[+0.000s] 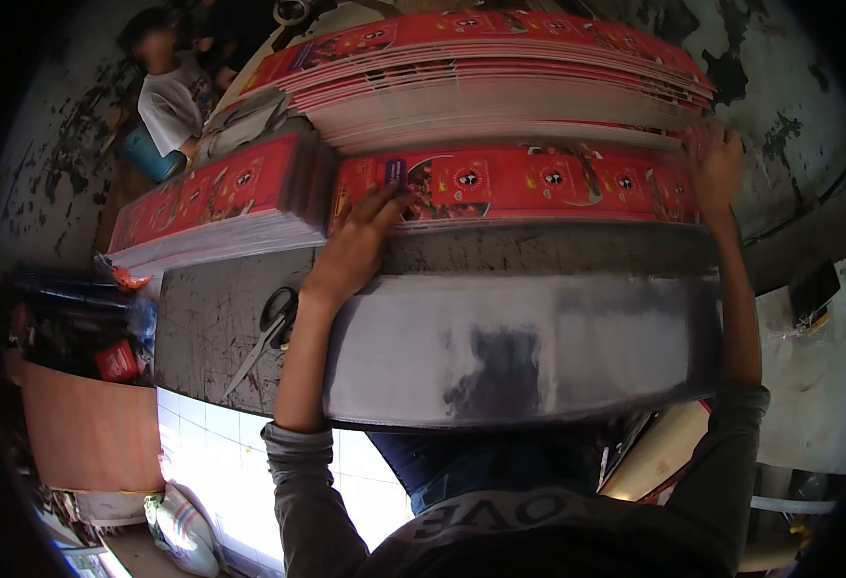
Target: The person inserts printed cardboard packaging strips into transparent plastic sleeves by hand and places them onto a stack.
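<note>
A long red printed sheet [515, 185] lies across the worktable in front of the tall stack of similar red sheets [500, 96]. My left hand [360, 241] rests near its left end, fingers spread over the print. At the right end, my right hand [717, 169] is raised at the sheet's corner, close to the stack's edge; its fingertips are blurred. Between my forearms, at the near edge of the table, lies a glossy clear plastic sheet or pile [423, 347]. Scissors [271, 332] with dark handles lie beside my left forearm.
Another pile of red prints [211, 207] stands at the left of the dark, scratched table [197, 318]. A person [168, 101] is at the back left near a blue bucket [148, 154]. A white sack [182, 530] sits on the floor at the lower left.
</note>
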The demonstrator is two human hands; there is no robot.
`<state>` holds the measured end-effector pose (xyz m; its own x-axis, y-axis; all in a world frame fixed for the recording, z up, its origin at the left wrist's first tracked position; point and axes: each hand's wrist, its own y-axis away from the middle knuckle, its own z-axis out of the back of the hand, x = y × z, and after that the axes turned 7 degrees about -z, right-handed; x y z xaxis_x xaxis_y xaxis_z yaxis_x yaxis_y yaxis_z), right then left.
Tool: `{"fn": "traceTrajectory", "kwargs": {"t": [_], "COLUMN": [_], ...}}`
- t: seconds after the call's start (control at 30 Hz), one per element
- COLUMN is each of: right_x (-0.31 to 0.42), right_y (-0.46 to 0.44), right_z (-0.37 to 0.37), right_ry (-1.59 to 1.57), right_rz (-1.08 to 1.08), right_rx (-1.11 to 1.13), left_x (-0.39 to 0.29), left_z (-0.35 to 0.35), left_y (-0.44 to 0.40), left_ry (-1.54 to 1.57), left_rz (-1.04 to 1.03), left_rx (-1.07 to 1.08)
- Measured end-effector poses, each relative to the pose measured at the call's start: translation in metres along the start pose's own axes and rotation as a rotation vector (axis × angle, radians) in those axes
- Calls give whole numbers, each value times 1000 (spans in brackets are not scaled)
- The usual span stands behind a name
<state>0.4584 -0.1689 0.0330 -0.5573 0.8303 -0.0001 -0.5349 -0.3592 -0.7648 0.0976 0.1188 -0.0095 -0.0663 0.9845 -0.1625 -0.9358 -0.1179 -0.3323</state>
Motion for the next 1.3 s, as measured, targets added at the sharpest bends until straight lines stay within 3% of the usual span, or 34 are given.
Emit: {"fn": "traceTrajectory", "kwargs": {"t": [0.07, 0.13, 0.3, 0.4, 0.53, 0.73, 0.83, 0.9, 0.93, 1.0, 1.03, 1.1, 1.2, 1.3], "right_x": [20, 61, 124, 132, 131, 125, 118, 110, 106, 93, 88, 74, 45, 16], "right_y": [-20, -38, -87, -79, -78, -68, -58, -44, -34, -11, 2, 29, 74, 113], "right_z": [-19, -1, -1, -21, -26, -5, 12, 27, 40, 74, 90, 115, 136, 146], "right_ry": [-249, -190, -507, -267, -460, -239, -154, -307, -310, -223, -195, -161, -137, -135], "right_rz": [256, 361, 564, 487, 438, 505, 493, 516, 521, 531, 551, 559, 520, 535], "right_rx": [-213, -171, -109, 38, 26, -97, 19, -49, -52, -30, -55, -124, -181, -95], "left_x": [-1, 0, 2, -1, -1, -2, -2, -4, -8, -6, 3, -10, -26, -52], "left_z": [1, 3, -1, 1, 1, 3, 3, 10, 22, 45, 53, 77, 65, 53], "left_y": [1, 1, 1, 2, 2, 2, 2, 1, 1, 5, 11, 35, 77, 104], "left_ry": [30, 56, -22, -26, -14, 1, 0, 132, 333, 1125, 1721, 1943, 1913, 1817], "left_rz": [15, 19, -14, 6, 10, 27, 13, 83, 138, 211, 217, 163, 223, 334], "left_rx": [13, 29, -17, -2, -12, 44, 41, -31, -168, -494, -670, -764, -788, -850]}}
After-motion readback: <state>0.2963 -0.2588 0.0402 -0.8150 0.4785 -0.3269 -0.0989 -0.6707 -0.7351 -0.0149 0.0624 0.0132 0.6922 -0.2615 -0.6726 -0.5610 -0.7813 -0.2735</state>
